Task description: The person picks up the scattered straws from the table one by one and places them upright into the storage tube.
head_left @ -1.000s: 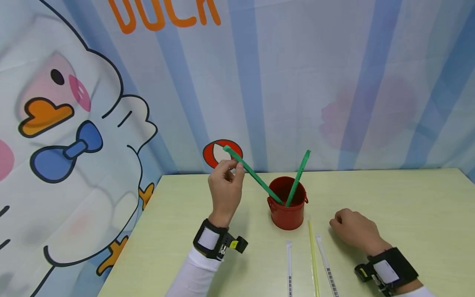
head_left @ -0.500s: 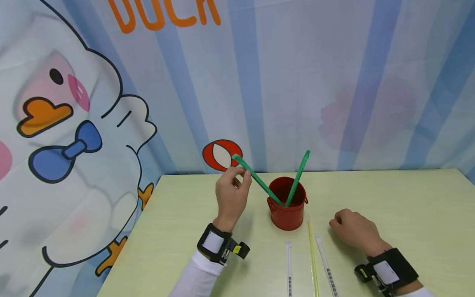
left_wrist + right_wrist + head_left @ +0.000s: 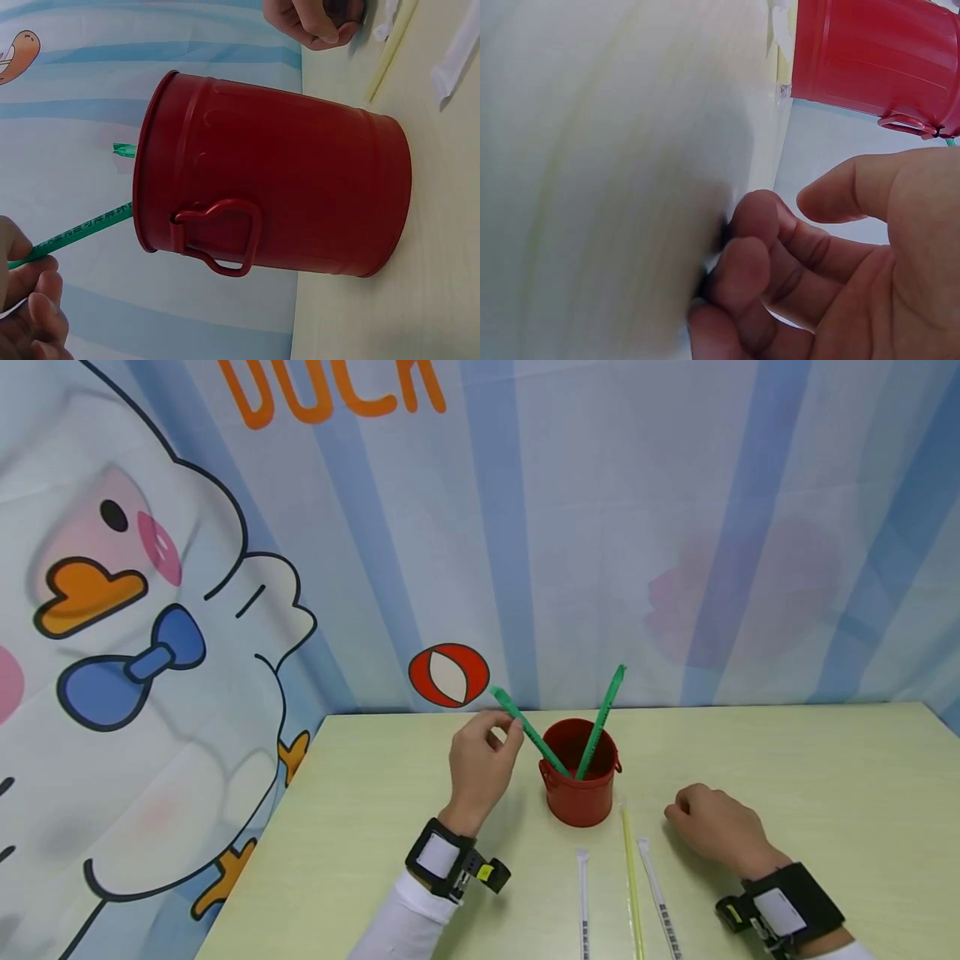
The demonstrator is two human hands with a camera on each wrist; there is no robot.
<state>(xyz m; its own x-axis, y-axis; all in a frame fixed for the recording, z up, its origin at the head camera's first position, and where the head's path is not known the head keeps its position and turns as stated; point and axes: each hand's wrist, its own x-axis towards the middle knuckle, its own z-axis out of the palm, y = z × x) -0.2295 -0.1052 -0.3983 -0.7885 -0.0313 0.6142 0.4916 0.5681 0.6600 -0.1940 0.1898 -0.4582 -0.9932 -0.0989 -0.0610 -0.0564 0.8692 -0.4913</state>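
My left hand (image 3: 480,768) pinches a green paper-wrapped straw (image 3: 536,739) near its upper part. The straw slants, its lower end inside the small red bucket (image 3: 579,802). A second green wrapped straw (image 3: 602,718) leans in the bucket on the right. In the left wrist view, the pinched straw (image 3: 82,227) bears dark printed characters and passes over the bucket's rim. My right hand (image 3: 720,827) rests on the table right of the bucket, fingers loosely curled around nothing; the right wrist view shows its fingertips (image 3: 742,274) against the tabletop.
In front of the bucket lie a white wrapped straw (image 3: 584,893), a yellow straw (image 3: 632,877) and another white wrapped straw (image 3: 660,897). The pale wooden table (image 3: 840,785) ends at a blue striped cloth (image 3: 600,527) with a printed duck.
My left hand has moved right and slightly down toward the bucket, and the upper end of the pinched straw has moved right and lower with it. The right hand stays put.
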